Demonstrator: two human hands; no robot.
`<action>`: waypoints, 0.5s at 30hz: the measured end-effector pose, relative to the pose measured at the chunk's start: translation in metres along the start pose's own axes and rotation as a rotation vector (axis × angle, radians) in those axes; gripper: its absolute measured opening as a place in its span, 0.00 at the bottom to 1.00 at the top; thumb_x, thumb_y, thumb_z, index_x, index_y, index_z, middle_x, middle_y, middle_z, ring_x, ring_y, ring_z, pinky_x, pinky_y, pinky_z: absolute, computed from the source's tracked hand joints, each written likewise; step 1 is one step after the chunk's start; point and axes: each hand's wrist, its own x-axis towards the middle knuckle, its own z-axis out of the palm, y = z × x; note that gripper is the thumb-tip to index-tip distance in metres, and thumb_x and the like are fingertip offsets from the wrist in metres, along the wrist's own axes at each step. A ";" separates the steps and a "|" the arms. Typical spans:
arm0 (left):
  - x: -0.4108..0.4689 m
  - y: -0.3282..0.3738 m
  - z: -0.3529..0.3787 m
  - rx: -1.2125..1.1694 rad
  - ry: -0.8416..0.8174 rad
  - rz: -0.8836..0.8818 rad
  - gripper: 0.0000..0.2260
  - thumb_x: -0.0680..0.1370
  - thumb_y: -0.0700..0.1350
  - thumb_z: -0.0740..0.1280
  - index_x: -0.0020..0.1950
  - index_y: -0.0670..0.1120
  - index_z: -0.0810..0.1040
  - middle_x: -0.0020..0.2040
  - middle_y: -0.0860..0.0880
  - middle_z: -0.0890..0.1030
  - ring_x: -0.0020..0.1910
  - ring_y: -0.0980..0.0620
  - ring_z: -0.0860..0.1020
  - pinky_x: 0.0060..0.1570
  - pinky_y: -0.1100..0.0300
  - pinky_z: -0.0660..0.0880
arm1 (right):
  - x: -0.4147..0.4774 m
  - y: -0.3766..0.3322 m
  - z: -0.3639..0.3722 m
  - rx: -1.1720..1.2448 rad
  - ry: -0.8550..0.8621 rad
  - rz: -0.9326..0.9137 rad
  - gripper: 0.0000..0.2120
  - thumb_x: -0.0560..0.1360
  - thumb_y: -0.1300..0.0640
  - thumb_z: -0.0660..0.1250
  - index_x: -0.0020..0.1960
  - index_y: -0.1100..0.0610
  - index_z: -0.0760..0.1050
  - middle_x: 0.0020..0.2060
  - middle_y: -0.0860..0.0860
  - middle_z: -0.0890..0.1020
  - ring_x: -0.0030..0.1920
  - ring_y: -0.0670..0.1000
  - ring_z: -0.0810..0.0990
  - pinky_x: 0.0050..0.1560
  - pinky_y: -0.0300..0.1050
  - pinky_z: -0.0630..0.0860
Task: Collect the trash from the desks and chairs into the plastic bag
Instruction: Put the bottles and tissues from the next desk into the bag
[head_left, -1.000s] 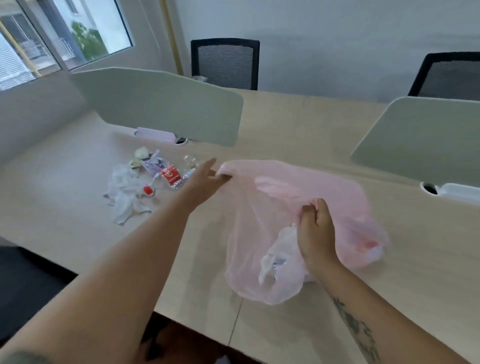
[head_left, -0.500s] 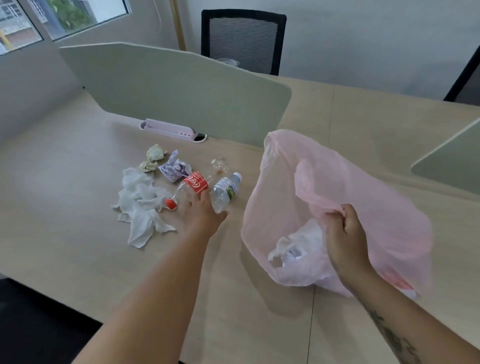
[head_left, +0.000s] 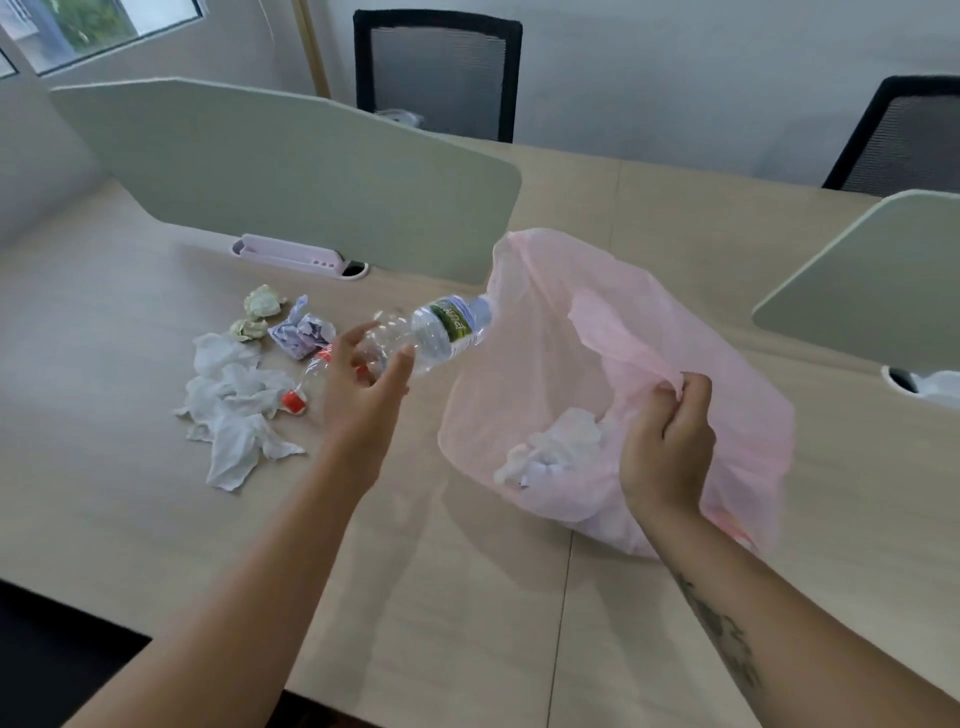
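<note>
The right hand (head_left: 667, 441) pinches the rim of the pink plastic bag (head_left: 727, 332), which sits on the worktop (head_left: 467, 597); white tissue (head_left: 556, 452) shows through inside. The left hand (head_left: 363, 395) has its fingers spread at the base of a clear water bottle (head_left: 447, 330), which is at the bag's mouth. Blur hides whether they grip it. A red-capped bottle (head_left: 304, 387) lies half hidden behind that hand.

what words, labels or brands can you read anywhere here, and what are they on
Water bottle, green label: white lettering, too blurred to read.
Red-capped bottle: its label is hidden behind the left hand.
Nothing else in view carries readable text.
</note>
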 end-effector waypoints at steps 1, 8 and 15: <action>-0.011 0.009 0.004 -0.071 -0.010 -0.012 0.16 0.70 0.53 0.72 0.56 0.58 0.74 0.47 0.52 0.76 0.44 0.54 0.78 0.45 0.56 0.79 | 0.004 0.000 -0.003 0.001 0.007 -0.001 0.10 0.77 0.52 0.49 0.51 0.56 0.65 0.31 0.49 0.74 0.34 0.58 0.73 0.33 0.49 0.66; -0.086 0.009 0.059 0.009 -0.180 -0.097 0.17 0.74 0.49 0.74 0.60 0.54 0.75 0.49 0.51 0.79 0.41 0.51 0.82 0.47 0.53 0.80 | 0.028 0.006 -0.033 -0.027 -0.080 0.014 0.06 0.81 0.55 0.51 0.50 0.56 0.64 0.37 0.57 0.77 0.37 0.61 0.74 0.36 0.51 0.67; -0.073 -0.040 0.113 0.472 -0.338 -0.148 0.27 0.72 0.56 0.73 0.69 0.55 0.70 0.60 0.52 0.77 0.52 0.52 0.78 0.52 0.56 0.77 | 0.023 0.034 -0.059 -0.100 -0.243 -0.017 0.07 0.81 0.52 0.51 0.45 0.51 0.61 0.33 0.54 0.75 0.38 0.62 0.74 0.36 0.52 0.68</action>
